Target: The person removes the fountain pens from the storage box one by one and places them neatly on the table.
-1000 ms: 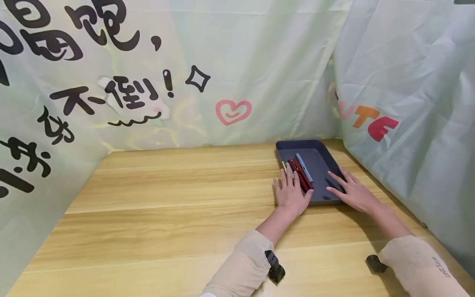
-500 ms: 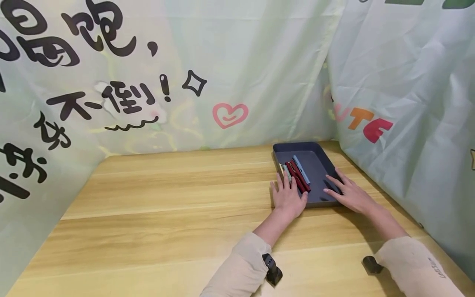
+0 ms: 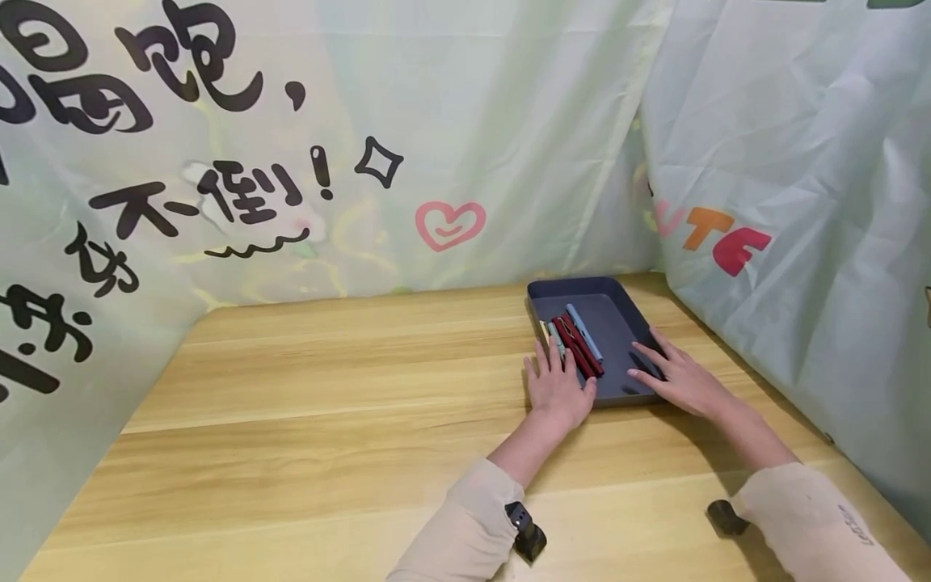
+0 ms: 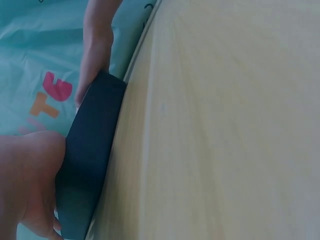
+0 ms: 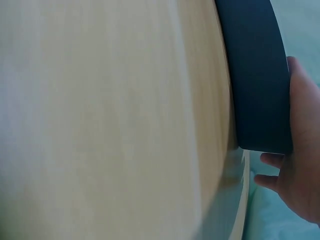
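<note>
A dark blue-grey rectangular tray (image 3: 618, 323) lies on the table at the right, with several pens inside along its left wall. A light blue pen (image 3: 585, 333) lies nearest the tray's middle, beside dark red pens (image 3: 579, 346). Pale pens by the left wall are partly hidden by fingers. My left hand (image 3: 560, 398) rests over the tray's near left corner, fingers straight and spread. Across from it, my right hand (image 3: 691, 382) rests over the right wall, with extended fingers reaching inside the rim. The right wrist view shows other fingers (image 5: 267, 181) of that hand just beyond the tray's end.
The wood-grain table (image 3: 313, 404) stretches left and toward me. Printed cloth hangs (image 3: 465, 145) along its back and sides, and the right cloth (image 3: 793, 226) stands close to my right arm. A black strapped device (image 3: 527, 532) sits on my left sleeve.
The tray has slid slightly left across the table with the pens in it, and both hands have moved along with it. The head view has also shifted a little.
</note>
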Available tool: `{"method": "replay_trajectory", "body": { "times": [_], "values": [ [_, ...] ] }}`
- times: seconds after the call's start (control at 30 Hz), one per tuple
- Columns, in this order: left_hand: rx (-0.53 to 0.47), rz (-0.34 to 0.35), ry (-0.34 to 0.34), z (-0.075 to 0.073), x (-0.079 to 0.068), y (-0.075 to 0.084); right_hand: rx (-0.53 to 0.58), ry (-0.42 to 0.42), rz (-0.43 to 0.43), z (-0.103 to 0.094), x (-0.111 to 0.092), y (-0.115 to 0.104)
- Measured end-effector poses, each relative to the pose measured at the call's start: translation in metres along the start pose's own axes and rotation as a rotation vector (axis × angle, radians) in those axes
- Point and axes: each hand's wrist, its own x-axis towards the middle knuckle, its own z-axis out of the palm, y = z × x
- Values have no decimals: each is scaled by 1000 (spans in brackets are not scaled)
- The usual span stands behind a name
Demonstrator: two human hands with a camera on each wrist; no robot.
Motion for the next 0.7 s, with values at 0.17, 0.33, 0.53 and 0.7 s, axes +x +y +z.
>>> {"method": "replay_trajectory", "body": {
  "times": [0.17, 0.33, 0.53, 0.7],
  "values": [
    [-18, 8, 9, 2, -1, -7, -10, 6, 0, 3, 2, -5],
    [-57, 9, 26, 0, -3, -15, -2, 13, -7, 6, 3, -12],
    [-98, 11, 19, -3, -7, -23, -8, 19, -11, 7, 3, -20],
    [-107, 12, 15, -1, -9, -31, -10, 15, -9, 10, 5, -27]
  ]
}}
